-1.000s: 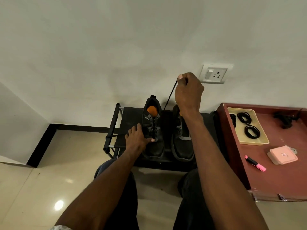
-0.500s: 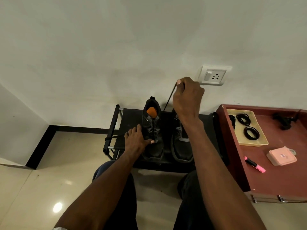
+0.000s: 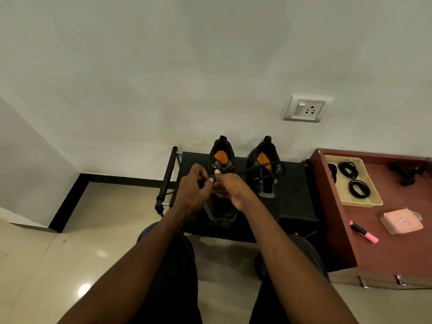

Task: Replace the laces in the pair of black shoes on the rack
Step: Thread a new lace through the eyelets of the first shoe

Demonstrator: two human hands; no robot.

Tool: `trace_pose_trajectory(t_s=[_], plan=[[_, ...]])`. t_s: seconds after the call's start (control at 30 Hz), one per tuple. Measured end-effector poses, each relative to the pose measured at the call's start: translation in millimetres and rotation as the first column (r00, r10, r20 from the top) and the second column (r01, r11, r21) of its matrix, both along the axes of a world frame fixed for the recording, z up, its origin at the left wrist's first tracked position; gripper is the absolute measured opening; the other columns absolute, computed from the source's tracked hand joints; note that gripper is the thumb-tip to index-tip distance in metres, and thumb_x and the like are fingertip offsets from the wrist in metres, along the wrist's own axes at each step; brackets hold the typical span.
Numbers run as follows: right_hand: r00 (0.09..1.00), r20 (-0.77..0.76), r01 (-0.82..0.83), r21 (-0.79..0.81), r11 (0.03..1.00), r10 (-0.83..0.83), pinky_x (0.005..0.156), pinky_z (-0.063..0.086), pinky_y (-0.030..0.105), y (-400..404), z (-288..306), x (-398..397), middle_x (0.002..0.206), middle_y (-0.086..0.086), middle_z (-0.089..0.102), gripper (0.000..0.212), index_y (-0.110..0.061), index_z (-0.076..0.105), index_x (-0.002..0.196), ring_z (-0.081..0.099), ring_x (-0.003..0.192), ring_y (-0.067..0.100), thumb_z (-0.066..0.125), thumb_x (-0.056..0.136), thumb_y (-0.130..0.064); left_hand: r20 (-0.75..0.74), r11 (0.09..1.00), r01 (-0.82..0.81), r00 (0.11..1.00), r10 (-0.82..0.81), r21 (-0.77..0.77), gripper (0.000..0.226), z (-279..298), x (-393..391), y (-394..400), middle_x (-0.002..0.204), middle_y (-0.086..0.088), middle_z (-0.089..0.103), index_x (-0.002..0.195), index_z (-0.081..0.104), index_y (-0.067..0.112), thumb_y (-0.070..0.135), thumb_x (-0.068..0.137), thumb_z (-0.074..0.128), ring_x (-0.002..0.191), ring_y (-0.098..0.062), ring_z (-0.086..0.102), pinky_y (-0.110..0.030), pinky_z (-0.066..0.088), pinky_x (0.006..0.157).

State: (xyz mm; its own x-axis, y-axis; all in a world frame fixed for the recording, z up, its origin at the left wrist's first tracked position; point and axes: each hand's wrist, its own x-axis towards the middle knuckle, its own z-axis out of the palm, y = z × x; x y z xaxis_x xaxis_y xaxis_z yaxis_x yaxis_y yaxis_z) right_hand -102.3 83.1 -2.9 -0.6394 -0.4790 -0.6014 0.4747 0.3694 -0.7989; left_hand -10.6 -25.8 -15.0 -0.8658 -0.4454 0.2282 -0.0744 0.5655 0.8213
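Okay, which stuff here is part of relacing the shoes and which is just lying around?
In use: left shoe, right shoe, black lace, rack, left hand, right hand.

Lying about: pink highlighter, pink case, tray of black coils, wall socket.

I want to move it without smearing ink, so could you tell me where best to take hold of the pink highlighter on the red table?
Pinch the pink highlighter across the middle of its barrel, coming from above. It lies flat and slanted on the red table, dark cap toward the rack, with bare surface on both sides for the fingers.
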Motion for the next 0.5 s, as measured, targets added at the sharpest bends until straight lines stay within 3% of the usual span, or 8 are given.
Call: trace_pose_trajectory(t_s=[0.07,0.1,0.17,0.2,0.3,0.37,0.4,0.5], plan=[[0.99,0.085,0.127,-0.173,0.977,-0.114,0.065,0.054,0.03,-5.4,11.3,7.9,0.074,0.001,0.07,0.025,-0.01,0.063,0.093,0.067,0.071,0.017,0.052,0.104,-0.03,-0.027,0.998,0.055,0.998,-0.055,-0.001,0.017,5.0,10.7,1.2,0.065,0.003,0.055,0.087,0.048,0.015,0.01,0.096,0.061,0.054,-0.007,0.053,-0.015,0.039,0.049],[0.983,0.079,0.177,-0.228,0.957,-0.163,0.061,0.053,0.029,-7.6,20.4,7.6,0.073,0.002,0.07,0.022,-0.009,0.063,0.094,0.066,0.068,0.018,0.051,0.104,-0.024,-0.05,0.999,-0.008,0.999,0.009,0.031,0.016,5.9,11.5,-0.4,0.066,0.0,0.058,0.087,0.049,0.016,0.013,0.098,0.059,0.054,-0.01,0.055,-0.02,0.041,0.049],[0.981,-0.053,0.168,-0.276,0.946,-0.189,0.061,0.051,0.031,-8.2,41.0,1.4,0.073,0.004,0.067,0.014,-0.009,0.059,0.095,0.061,0.068,0.02,0.048,0.102,-0.014,-0.088,0.965,-0.19,0.974,0.208,0.18,0.011,10.4,7.2,-6.1,0.081,-0.003,0.063,0.095,0.049,0.018,0.01,0.098,0.057,0.071,-0.015,0.062,-0.034,0.05,0.061],[0.979,-0.114,0.127,-0.294,0.947,-0.167,0.061,0.049,0.032,-7.6,52.6,-2.1,0.071,0.004,0.063,0.012,-0.011,0.057,0.091,0.058,0.065,0.02,0.049,0.1,-0.011,-0.091,0.942,-0.201,0.968,0.233,0.27,0.02,17.2,3.3,-8.4,0.094,0.0,0.064,0.104,0.049,0.019,0.002,0.095,0.056,0.084,-0.011,0.063,-0.036,0.051,0.071],[0.987,-0.134,0.029,-0.372,0.928,-0.085,0.058,0.045,0.031,-3.8,82.3,-9.5,0.065,0.004,0.058,0.011,-0.012,0.056,0.087,0.052,0.056,0.018,0.054,0.098,-0.01,-0.08,0.833,0.068,0.996,-0.029,0.55,0.059,43.1,-12.4,-9.8,0.121,0.002,0.065,0.128,0.044,0.016,-0.021,0.083,0.046,0.103,-0.01,0.061,-0.031,0.049,0.083],[0.994,-0.069,0.037,-0.481,0.876,-0.079,0.056,0.043,0.031,0.1,96.4,-13.5,0.063,0.003,0.053,0.008,-0.01,0.056,0.09,0.049,0.052,0.017,0.057,0.097,-0.01,-0.125,0.729,0.239,0.97,-0.208,0.641,0.058,62.8,-19.6,-6.3,0.107,-0.003,0.071,0.134,0.047,0.011,-0.017,0.083,0.047,0.095,-0.014,0.065,-0.024,0.052,0.078],[0.995,-0.037,0.062,-0.535,0.843,-0.096,0.054,0.042,0.03,3.1,101.0,-16.3,0.062,0.002,0.05,0.006,-0.01,0.055,0.091,0.047,0.051,0.016,0.057,0.096,-0.009,-0.151,0.726,0.285,0.958,-0.245,0.626,0.054,68.9,-22.0,-5.8,0.096,-0.002,0.072,0.132,0.052,0.009,-0.013,0.083,0.05,0.089,-0.013,0.066,-0.022,0.052,0.078],[0.973,0.053,0.206,-0.647,0.735,-0.226,0.05,0.038,0.027,18.5,106.0,-30.6,0.058,0.0,0.044,0.006,-0.01,0.053,0.091,0.04,0.048,0.014,0.052,0.094,-0.004,-0.186,0.763,0.22,0.974,-0.132,0.607,0.019,69.0,-21.8,-12.6,0.076,0.005,0.07,0.105,0.069,0.009,-0.001,0.091,0.062,0.078,-0.01,0.065,-0.021,0.05,0.08]])
